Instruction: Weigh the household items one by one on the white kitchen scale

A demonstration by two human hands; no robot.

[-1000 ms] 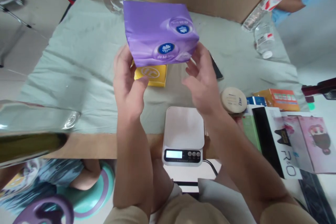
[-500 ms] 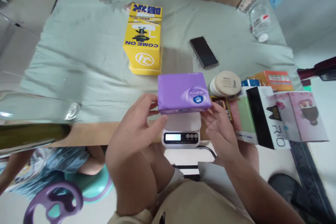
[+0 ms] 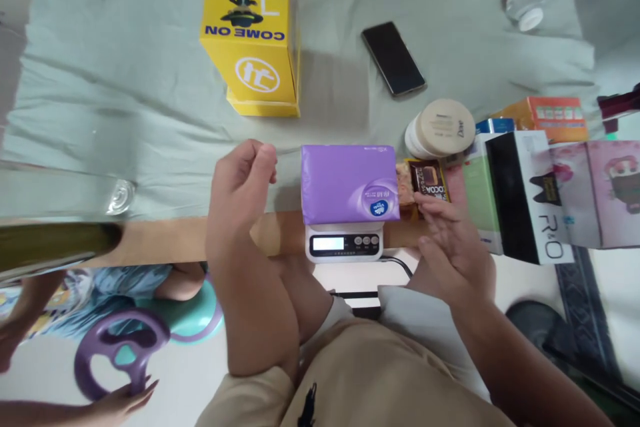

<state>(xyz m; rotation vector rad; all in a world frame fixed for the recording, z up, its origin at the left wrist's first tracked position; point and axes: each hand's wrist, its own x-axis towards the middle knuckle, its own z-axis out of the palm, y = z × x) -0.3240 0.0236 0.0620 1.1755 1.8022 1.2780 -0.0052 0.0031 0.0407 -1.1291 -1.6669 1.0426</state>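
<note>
Both hands hold nothing, the left hand point(image 3: 240, 180) loosely curled and the right hand point(image 3: 453, 240) flat with fingers spread, either side of the purple tissue pack point(image 3: 349, 183) lying on the scale point(image 3: 344, 243) at the desk's near edge.

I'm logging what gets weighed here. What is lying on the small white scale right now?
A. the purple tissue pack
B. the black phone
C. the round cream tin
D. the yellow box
A: the purple tissue pack lies on the scale, covering its platform, with both hands off it.
</note>
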